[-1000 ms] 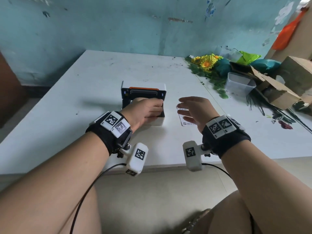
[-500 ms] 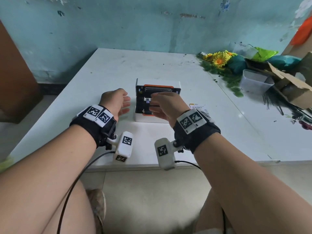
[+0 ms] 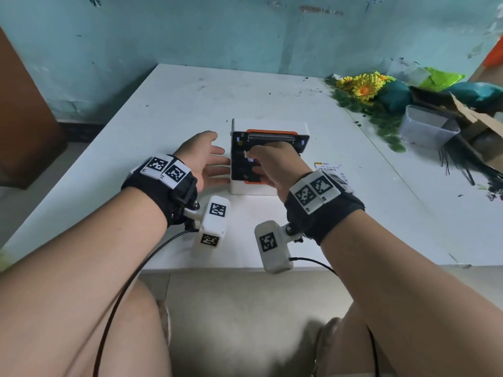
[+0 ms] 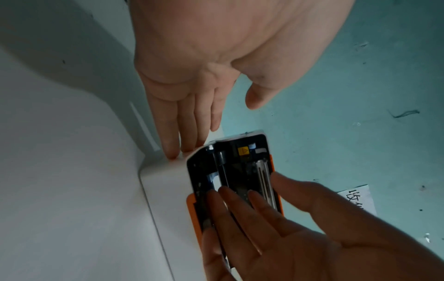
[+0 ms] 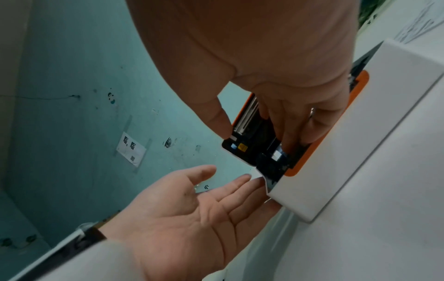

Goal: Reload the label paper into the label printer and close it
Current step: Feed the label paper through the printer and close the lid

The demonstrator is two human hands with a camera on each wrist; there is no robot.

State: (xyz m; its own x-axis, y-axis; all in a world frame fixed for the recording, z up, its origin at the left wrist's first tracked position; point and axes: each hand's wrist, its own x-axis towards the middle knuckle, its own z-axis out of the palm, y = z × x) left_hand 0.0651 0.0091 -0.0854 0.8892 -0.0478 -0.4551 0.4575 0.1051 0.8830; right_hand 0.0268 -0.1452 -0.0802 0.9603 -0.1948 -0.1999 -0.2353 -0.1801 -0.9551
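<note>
The white label printer point(image 3: 272, 123) with orange trim stands open on the white table point(image 3: 163, 118), its black bay facing up. My left hand point(image 3: 217, 156) lies to its left, fingers straight, their tips touching the printer's left wall point(image 4: 168, 190). My right hand point(image 3: 261, 161) reaches into the bay, with straight fingers point(image 4: 240, 205) lying across the black inside and the thumb by the metal roller. A small white patch point(image 5: 276, 154) shows under those fingers; I cannot tell whether it is label paper. Printed label sheets point(image 3: 328, 167) lie on the table right of the printer.
Artificial sunflowers and greenery point(image 3: 362, 85), a clear plastic tub point(image 3: 427, 126) and an open cardboard box point(image 3: 468, 123) crowd the table's far right. The teal wall stands behind. The table's front edge point(image 3: 239, 268) runs just below my wrists.
My left hand left the printer's top, drew aside, and now touches its left wall. My right hand moved from above the label sheets into the open bay and stays there.
</note>
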